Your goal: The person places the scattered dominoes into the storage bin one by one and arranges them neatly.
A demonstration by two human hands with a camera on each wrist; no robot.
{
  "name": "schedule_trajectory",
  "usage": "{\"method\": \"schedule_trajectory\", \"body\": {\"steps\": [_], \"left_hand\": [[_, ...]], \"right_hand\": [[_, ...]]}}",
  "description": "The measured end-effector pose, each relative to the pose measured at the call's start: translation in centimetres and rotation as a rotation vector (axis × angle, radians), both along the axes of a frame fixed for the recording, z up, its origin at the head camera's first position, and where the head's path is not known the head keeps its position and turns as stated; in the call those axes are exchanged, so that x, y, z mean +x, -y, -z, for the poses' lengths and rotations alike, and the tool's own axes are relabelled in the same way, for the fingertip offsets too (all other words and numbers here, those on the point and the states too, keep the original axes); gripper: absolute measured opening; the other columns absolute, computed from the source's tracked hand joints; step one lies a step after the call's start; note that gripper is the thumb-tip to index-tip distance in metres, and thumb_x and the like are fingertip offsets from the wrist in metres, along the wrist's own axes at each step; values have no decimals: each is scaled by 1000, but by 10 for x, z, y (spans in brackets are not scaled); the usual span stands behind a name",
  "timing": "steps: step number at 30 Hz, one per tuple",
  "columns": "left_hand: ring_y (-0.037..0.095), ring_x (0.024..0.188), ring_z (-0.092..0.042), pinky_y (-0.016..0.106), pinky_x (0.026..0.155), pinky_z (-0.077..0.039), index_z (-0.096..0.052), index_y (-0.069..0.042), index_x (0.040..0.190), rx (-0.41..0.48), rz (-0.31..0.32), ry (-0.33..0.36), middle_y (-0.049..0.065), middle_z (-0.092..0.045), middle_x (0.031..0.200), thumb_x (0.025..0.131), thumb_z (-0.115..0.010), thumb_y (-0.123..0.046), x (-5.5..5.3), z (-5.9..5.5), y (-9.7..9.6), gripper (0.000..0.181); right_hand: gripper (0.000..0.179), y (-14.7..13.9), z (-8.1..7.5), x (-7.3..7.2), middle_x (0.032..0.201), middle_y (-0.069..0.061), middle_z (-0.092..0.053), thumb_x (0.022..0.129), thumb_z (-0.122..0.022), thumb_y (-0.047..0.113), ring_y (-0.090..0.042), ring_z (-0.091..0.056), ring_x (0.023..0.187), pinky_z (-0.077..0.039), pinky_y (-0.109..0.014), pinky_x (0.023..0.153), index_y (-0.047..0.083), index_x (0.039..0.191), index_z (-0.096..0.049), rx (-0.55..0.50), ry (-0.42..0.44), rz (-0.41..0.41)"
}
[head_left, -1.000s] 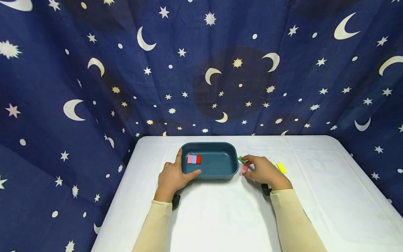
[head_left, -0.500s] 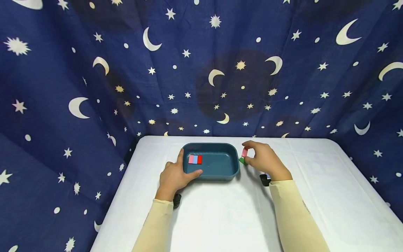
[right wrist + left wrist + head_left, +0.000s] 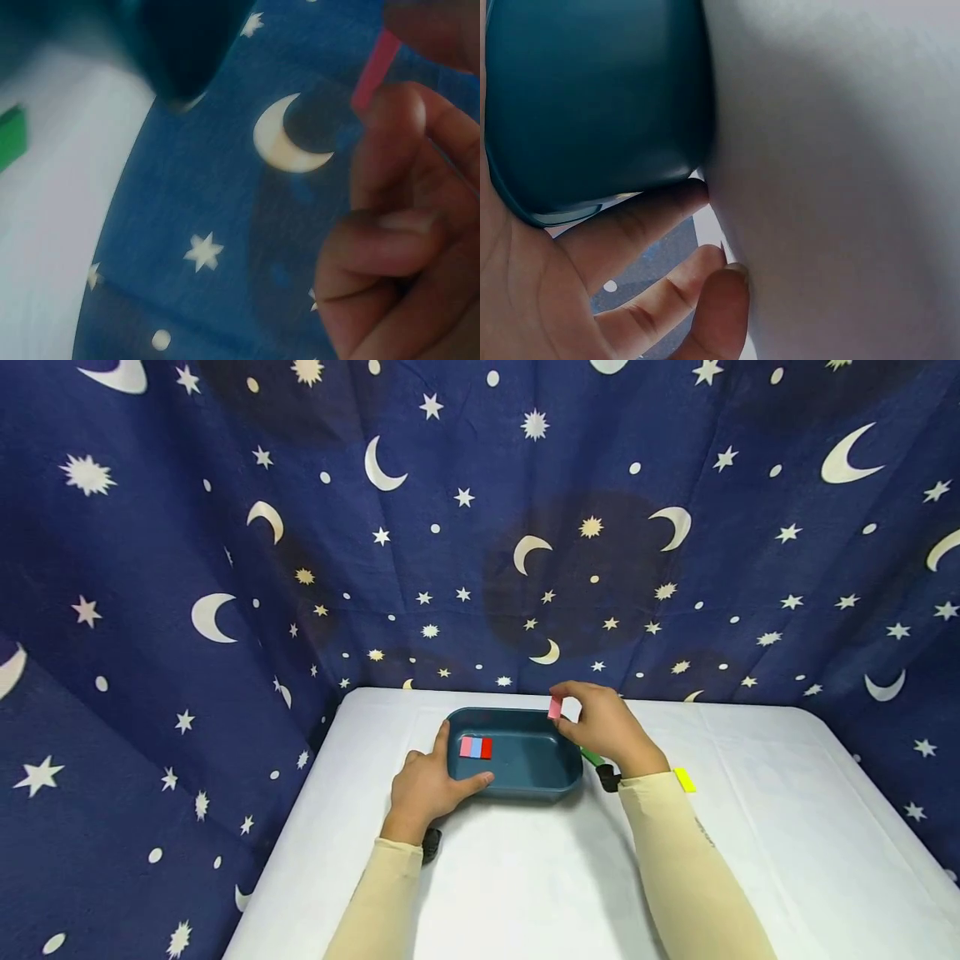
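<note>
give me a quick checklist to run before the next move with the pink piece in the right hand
1. Grip: right hand pinches the held piece at its fingertips. Ok.
2. Tray support: left hand rests at its left end, thumb over the near rim. Ok.
3. Row: pink, blue and red side by side in the tray. Ok.
4. Room: bare tray floor right of the row. Ok.
5. Alignment: held piece is up by the tray's far right corner, not beside the row. Not ok for letting go there.
6. Other pieces hidden behind the right sleeve: cannot tell.
</note>
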State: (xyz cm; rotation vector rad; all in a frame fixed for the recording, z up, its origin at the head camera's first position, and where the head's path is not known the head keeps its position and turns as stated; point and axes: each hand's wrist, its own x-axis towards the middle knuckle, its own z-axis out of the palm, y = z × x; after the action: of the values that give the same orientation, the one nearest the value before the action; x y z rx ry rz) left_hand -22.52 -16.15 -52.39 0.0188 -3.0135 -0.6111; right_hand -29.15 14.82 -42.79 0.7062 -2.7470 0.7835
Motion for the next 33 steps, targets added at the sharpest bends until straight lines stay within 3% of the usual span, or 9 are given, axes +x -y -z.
{"method": "schedule_trajectory", "body": {"steps": [5, 11, 14, 18, 22, 27, 33], "left_hand": [[27, 98, -60, 45, 62, -54, -17, -30, 171, -5, -7, 0, 13, -66, 95, 63, -41, -110, -2, 1, 1, 137], [28, 99, -60, 47, 62, -54, -19, -27, 171, 7, -3, 6, 9, -66, 84, 69, -55, -101, -2, -2, 0, 132], [28, 97, -59, 47, 61, -53, -21, -26, 171, 3, -3, -1, 9, -64, 84, 68, -54, -102, -2, -3, -1, 132], [26, 97, -59, 46, 61, -53, -21, -27, 171, -9, -7, -5, 8, -66, 85, 66, -47, -106, -2, -2, 1, 133], [26, 97, -58, 45, 61, -53, -20, -27, 171, 0, -2, -6, 5, -66, 82, 65, -44, -108, -1, 1, 0, 135], [25, 97, -58, 45, 61, -53, -19, -26, 171, -6, 5, -10, 5, -67, 83, 62, -37, -111, -3, 3, 0, 139], [27, 97, -58, 45, 60, -53, -18, -27, 171, -13, 5, -9, 5, -64, 78, 67, -50, -105, -6, 4, 2, 134]], "right_hand": [[44, 23, -1, -12, 122, 1, -73, 88, -85, 22, -17, -57, 69, -50, -38, 66, 19, 130, -72, -26, -19, -27], [56, 49, 10, -24, 120, 3, -75, 88, -88, 24, -14, -55, 61, -49, -37, 60, 25, 140, -66, -26, -7, -88], [59, 60, 17, -27, 121, 3, -75, 86, -89, 23, -13, -58, 62, -50, -37, 61, 27, 140, -67, -47, 22, -113], [59, 74, 28, -30, 123, 4, -76, 84, -92, 23, -18, -73, 87, -58, -40, 76, 25, 138, -68, -41, 68, -161], [58, 81, 35, -31, 121, 6, -76, 83, -93, 25, -19, -71, 113, -56, -45, 95, 21, 136, -71, 7, 95, -198], [56, 85, 39, -35, 117, 7, -77, 80, -94, 23, -17, -70, 115, -53, -45, 100, 17, 132, -74, 68, 141, -223], [55, 90, 45, -41, 115, 2, -77, 81, -94, 23, -21, -69, 113, -52, -47, 100, 11, 131, -73, 168, 224, -236]]}}
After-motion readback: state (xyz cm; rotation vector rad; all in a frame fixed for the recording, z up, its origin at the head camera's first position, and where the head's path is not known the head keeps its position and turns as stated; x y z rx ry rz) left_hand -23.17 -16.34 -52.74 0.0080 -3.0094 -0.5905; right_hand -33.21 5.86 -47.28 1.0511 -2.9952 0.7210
